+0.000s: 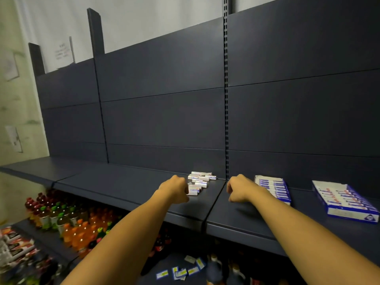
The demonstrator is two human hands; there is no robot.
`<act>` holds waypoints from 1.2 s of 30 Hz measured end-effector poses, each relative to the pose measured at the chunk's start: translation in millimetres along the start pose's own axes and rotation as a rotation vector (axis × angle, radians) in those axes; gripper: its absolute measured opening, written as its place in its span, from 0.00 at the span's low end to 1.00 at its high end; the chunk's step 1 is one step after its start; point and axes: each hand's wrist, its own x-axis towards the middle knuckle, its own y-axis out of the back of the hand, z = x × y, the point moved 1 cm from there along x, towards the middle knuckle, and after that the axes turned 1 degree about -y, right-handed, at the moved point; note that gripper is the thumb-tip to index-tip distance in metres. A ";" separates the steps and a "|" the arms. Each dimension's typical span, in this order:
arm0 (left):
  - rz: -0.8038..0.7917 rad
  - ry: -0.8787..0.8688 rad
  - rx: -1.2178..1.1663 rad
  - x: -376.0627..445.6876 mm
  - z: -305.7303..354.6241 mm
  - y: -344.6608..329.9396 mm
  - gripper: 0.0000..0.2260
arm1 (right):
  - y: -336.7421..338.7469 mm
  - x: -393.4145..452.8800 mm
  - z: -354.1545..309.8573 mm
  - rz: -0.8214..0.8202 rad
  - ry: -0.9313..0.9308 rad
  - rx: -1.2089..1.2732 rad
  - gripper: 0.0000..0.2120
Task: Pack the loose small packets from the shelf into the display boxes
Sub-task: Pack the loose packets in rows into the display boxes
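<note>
Loose packets point(200, 182) sit in a small heap on the dark shelf point(127, 186), toward the back panel. Left hand point(176, 189) is curled right at the nearest packet, can't tell if it's actually gripping; right hand point(239, 188) is curled and empty, just beside the nearer display box point(274, 188), with a second box point(345, 202) further right.

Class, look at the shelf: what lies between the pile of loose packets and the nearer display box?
Only the right hand, hovering over bare shelf; the loose packets lie to its left, the nearer display box to its right, in the head view.
</note>
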 end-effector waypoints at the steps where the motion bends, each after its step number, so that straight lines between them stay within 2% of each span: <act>1: -0.004 -0.008 -0.001 -1.2 -7.2 -0.5 0.14 | -1.6 2.3 -7.3 0.004 -0.002 0.003 0.14; 10: -0.019 -0.037 -0.039 3.0 -55.3 -1.6 0.16 | -5.7 26.9 -57.2 -0.034 0.017 -0.076 0.12; 18: -0.053 -0.071 -0.033 50.1 -83.4 -18.6 0.16 | -16.6 84.0 -77.7 -0.060 0.016 -0.090 0.15; 28: -0.076 -0.123 -0.136 125.6 -94.9 -27.6 0.13 | -25.3 165.4 -71.8 -0.047 0.001 -0.012 0.14; 36: -0.145 -0.208 -0.202 158.0 -78.8 -41.0 0.13 | -33.3 189.5 -49.7 -0.045 -0.083 0.016 0.14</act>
